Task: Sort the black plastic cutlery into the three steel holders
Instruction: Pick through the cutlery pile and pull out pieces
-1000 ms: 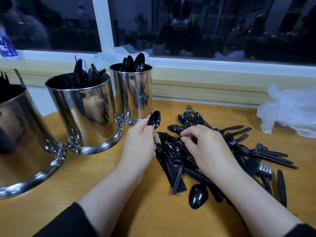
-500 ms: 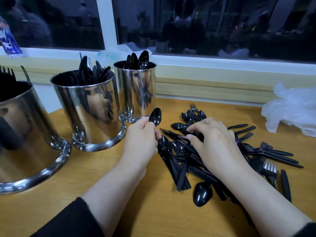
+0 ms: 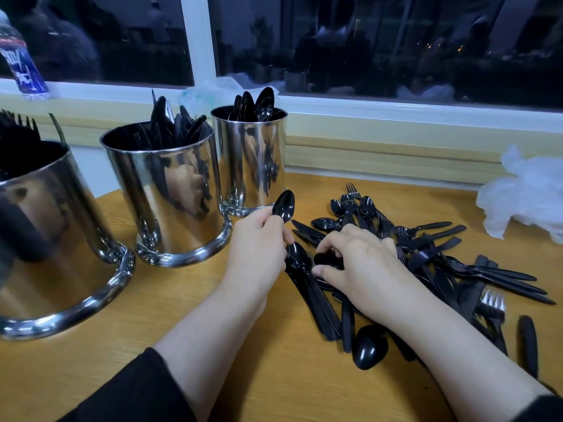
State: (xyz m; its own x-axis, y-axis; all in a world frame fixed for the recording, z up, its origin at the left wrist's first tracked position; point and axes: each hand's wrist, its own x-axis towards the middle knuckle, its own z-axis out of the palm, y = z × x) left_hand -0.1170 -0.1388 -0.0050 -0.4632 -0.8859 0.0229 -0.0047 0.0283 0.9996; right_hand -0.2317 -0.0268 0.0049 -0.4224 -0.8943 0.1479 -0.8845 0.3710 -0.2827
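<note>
On the table, the left hand grips a spoon, fingers curled round the handle, bowl sticking up just in front of the spoon holder. Right hand rests on the cutlery pile, thumb and fingers pinching another spoon bowl near the pile's left edge. Knife holder sits in the middle, fork holder far left, all three already part full. Crumpled plastic bag lies by the wall on the right.
</note>
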